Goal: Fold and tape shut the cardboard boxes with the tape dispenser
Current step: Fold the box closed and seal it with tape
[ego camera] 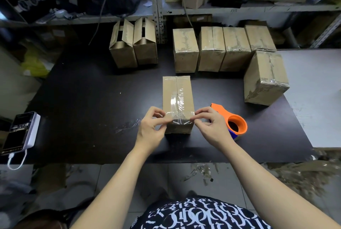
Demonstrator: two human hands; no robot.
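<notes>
Cardboard box (178,103) sits mid-table, long axis running 12 to 6 o'clock, flaps closed, clear tape (177,99) along the top seam and a second strip across the near end. Our hands flank that near end: left hand (151,127) at the box's 8 o'clock corner, right hand (212,127) at its 4 o'clock corner. Surface is a black tabletop (83,109), with a pale grey one (313,90) butting it at 3 o'clock. Orange tape dispenser (232,121) lies on the black top at 4 o'clock from the box, just behind our right hand. Two untaped boxes (132,44) with flaps up at 11 o'clock, a row of taped boxes (212,48) at 1 o'clock, one more taped box (265,77) tilted at 2 o'clock. Phone on a power bank (18,133) at 8 o'clock on the table edge, cable attached. Cluttered metal shelving (203,10) runs behind; tape scraps on the tiled floor (203,171). Left fingers (160,118): thumb and forefinger pinched together on the cross strip's left end, the rest curled. Right fingers (202,116): same pinch on the strip's right end.
</notes>
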